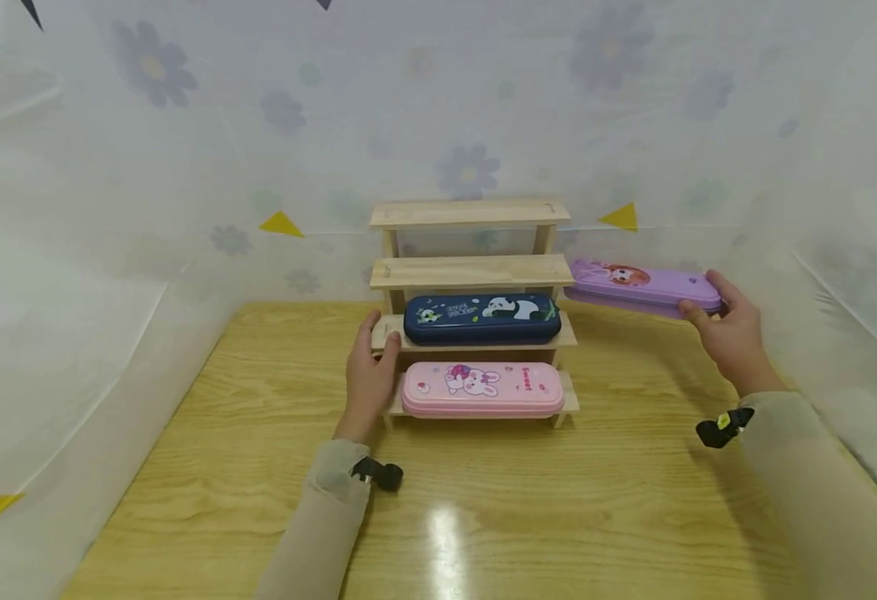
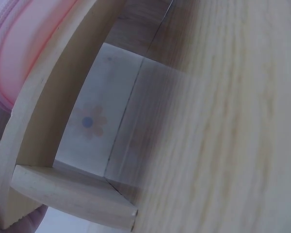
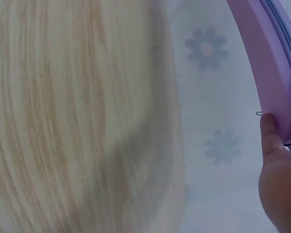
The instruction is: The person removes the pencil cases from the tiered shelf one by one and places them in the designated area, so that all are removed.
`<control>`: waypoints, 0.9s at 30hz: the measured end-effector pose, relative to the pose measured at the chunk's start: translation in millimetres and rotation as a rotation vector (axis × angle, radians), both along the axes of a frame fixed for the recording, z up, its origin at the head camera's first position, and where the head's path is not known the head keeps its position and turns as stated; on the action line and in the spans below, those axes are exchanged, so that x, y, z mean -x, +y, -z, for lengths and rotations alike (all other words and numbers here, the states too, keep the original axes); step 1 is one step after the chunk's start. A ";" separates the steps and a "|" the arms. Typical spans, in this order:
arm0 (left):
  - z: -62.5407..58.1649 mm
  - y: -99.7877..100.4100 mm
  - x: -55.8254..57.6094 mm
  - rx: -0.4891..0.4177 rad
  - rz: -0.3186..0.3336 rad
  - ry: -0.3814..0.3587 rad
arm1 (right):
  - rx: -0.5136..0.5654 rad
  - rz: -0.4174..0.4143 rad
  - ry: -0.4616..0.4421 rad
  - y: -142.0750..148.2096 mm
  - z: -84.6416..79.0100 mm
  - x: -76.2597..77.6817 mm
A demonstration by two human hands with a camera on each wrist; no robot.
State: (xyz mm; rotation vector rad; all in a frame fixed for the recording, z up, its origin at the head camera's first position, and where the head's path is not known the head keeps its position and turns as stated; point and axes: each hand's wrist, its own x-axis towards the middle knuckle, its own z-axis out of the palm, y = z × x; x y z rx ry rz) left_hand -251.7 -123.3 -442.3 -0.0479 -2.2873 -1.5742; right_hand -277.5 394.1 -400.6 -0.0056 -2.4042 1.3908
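A purple zippered pencil case with a cartoon girl on its lid is held up at the right of a stepped wooden rack. My right hand grips its right end, with the thumb along its side in the right wrist view. My left hand holds the left end of the rack's second tier from the bottom. On that tier lies a dark blue panda pencil case. Below it, a pink rabbit pencil case rests on the lowest tier.
The rack stands on a wood-grain table. Behind and beside it hang whitish flower-printed sheets, close to the table's back and sides. The rack's top board and the board below it are bare.
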 end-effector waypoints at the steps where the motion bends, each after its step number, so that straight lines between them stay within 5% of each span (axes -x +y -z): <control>1: -0.3 0.0 0.1 -0.003 0.001 0.000 | -0.017 0.002 -0.002 0.1 1.7 0.9; 12: 0.2 -0.4 -0.3 -0.002 0.003 0.006 | -0.130 -0.002 -0.032 -3.5 15.8 8.8; 27: 2.3 -0.2 1.1 0.016 -0.002 0.020 | -0.182 -0.120 -0.134 -2.5 30.3 18.5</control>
